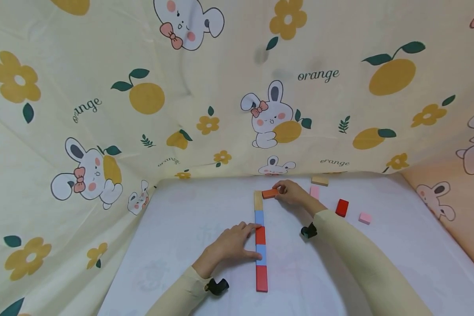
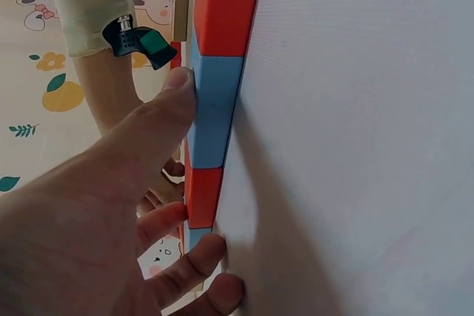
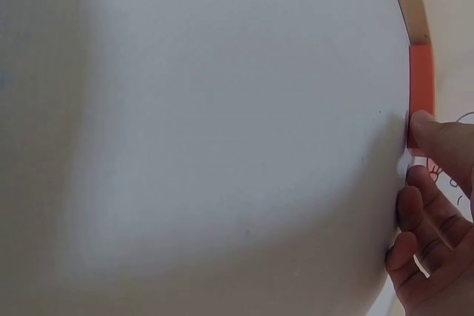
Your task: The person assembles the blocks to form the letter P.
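Observation:
A straight row of blocks runs away from the person: a near red block point(image 1: 262, 279), a blue block point(image 1: 262, 255), a middle red block point(image 1: 260, 236), another blue block point(image 1: 259, 218) and a plain wooden block point(image 1: 258, 200) at the far end. My left hand point(image 1: 233, 241) rests along the row's left side, fingers spread. Its thumb point(image 2: 178, 94) touches the nearer blue block, and a fingertip reaches the middle red one. With thumb and fingers, my right hand point(image 1: 294, 193) pinches an orange block point(image 1: 269, 194), whose left end meets the wooden block at an angle to the row.
Loose blocks lie to the right: a wooden one point(image 1: 320, 180) by the back edge, a pink one point(image 1: 314, 192) partly behind the right hand, a red one point(image 1: 342, 207) and a small pink one point(image 1: 365, 218). A printed curtain point(image 1: 221, 66) hangs behind the white table point(image 1: 174, 245).

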Demonstrator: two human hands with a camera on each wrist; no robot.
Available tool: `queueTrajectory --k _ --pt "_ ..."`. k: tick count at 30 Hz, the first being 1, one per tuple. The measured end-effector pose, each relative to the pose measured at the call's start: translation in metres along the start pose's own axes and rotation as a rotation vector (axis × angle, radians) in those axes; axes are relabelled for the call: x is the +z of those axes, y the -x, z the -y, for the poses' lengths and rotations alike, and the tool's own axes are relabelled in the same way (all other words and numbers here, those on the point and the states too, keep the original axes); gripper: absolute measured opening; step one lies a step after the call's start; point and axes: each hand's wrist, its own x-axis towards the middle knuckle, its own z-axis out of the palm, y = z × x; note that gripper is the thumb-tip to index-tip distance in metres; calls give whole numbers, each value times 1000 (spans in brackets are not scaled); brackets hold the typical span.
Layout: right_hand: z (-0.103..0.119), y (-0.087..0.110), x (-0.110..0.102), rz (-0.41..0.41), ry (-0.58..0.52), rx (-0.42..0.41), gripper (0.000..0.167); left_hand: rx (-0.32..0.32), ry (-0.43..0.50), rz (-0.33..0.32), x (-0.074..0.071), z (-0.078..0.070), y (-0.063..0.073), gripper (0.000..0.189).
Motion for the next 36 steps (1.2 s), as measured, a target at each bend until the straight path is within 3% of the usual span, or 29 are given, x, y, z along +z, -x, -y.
queueTrajectory --k 19,25,36 --pt "-6 2 -3 6 -35 4 47 7 4 -7 1 2 -1 96" --pt "-7 20 -15 -48 -46 -48 44 25 -8 -12 3 3 0 96" --pt "-27 69 -49 -187 -13 -49 46 23 -7 -24 4 2 2 95"
